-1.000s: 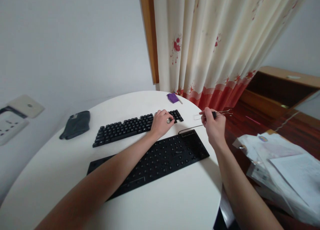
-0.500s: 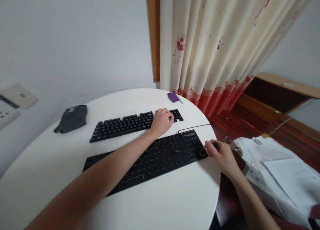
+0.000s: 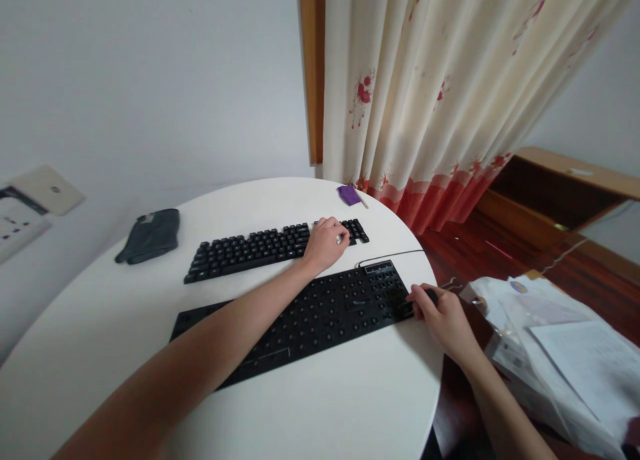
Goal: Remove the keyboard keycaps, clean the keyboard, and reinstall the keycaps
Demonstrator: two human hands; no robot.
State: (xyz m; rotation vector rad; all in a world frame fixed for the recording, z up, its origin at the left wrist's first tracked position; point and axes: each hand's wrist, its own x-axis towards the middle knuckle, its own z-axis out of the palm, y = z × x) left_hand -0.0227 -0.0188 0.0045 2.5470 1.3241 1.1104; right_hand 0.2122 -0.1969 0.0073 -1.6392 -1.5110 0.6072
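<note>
My left hand (image 3: 324, 244) rests with curled fingers on the right end of the far black keyboard (image 3: 250, 250), which has its keycaps on. A flat black keyboard base (image 3: 310, 317) without raised keycaps lies nearer to me, its cable (image 3: 390, 254) running off to the right. My right hand (image 3: 443, 313) sits at the right end of this base, pinching a thin wire puller tool with a black handle (image 3: 432, 293). The tool's tip touches the base's right corner. Both lie on the round white table (image 3: 300, 407).
A dark grey pouch (image 3: 150, 235) lies at the table's left back. A small purple item (image 3: 349, 195) sits at the far edge by the curtain (image 3: 425, 100). Papers in plastic sleeves (image 3: 555, 333) are stacked to the right, over a dark wooden floor.
My right hand came down with the tool from above the table's far right edge to the right end of the near base. The left hand stayed on the far keyboard.
</note>
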